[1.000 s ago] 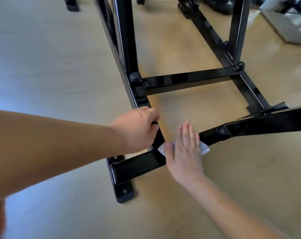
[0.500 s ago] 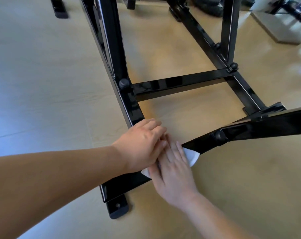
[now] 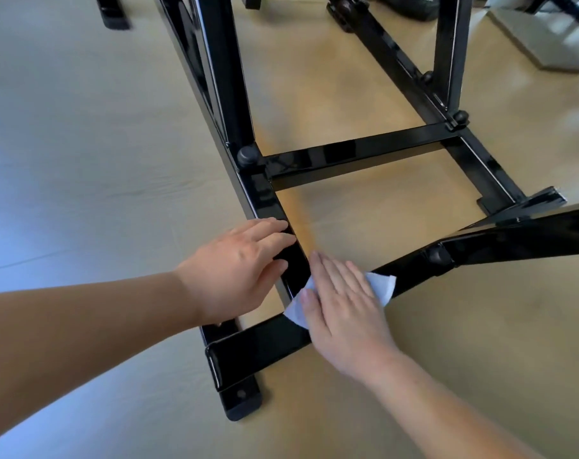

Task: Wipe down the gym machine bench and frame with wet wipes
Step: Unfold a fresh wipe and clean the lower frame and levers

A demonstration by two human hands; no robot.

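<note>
The gym machine's black steel frame stands on a pale wooden floor, seen from above. Its low front bar runs from the lower left up to the right. My right hand lies flat with straight fingers on a white wet wipe, pressing it onto that bar. My left hand rests on the left base rail, its fingers bent loosely over the rail's top just beside the wipe. Most of the wipe is hidden under my right palm. No bench pad is in view.
Two black uprights rise from the base rails, joined by a cross bar. A black foot plate sticks out at the near left corner. Another machine's white base sits at the far right. Dark gear lies at the top.
My right hand has slid the wipe right along the front bar after moving left half a second ago. My left hand has uncurled and now lies looser on the rail.
</note>
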